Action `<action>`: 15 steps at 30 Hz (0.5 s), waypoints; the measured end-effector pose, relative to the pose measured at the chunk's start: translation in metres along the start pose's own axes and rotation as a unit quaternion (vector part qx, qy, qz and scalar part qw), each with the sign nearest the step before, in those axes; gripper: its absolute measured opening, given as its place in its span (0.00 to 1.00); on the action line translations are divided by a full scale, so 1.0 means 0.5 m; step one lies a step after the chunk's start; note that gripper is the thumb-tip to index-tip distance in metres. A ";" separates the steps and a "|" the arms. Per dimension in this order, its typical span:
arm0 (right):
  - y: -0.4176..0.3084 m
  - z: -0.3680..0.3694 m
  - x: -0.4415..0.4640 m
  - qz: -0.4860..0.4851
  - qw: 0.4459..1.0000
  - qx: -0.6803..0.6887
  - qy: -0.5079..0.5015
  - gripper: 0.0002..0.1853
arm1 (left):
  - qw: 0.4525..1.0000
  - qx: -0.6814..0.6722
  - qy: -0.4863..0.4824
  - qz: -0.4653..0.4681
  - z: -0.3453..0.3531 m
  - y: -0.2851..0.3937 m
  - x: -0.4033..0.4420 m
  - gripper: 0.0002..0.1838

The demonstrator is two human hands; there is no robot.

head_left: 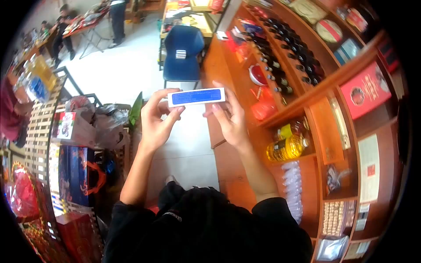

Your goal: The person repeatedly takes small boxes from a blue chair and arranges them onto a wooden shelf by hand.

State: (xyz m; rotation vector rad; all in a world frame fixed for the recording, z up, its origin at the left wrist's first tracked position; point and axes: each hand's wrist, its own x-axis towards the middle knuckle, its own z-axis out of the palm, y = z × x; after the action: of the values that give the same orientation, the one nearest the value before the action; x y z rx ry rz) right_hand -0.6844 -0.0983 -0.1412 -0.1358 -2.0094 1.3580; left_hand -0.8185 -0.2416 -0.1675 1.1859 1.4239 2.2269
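Between my two hands is a small flat box (pixel 196 97), white around the edges with a blue panel of fine print too small to read. My left hand (pixel 158 116) grips its left end, thumb below and fingers behind. At the right end, my right hand (pixel 229 117) pinches it the same way, with the thumb on the lower edge. The box is held up in front of my chest, nearly level, its blue side facing me. Parts of the fingers are hidden behind it.
Beyond the box stands a blue chair (pixel 182 65) with a small white item on it. To the right rises a wooden shelf (pixel 280 111) with dark bottles and an oil bottle (pixel 288 148). Slatted racks (pixel 39 127) with bags line the left. People are farther back.
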 end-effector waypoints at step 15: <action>0.370 0.117 0.023 0.315 0.925 0.205 -0.060 0.18 | 0.967 0.089 0.035 -0.237 -0.136 -0.210 0.032 0.20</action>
State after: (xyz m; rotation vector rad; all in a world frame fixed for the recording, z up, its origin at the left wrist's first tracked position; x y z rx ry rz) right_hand -0.7807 -0.0560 -0.3049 -0.5525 -1.7923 2.2091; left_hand -0.9012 -0.2244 -0.2611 0.7131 1.7457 1.8534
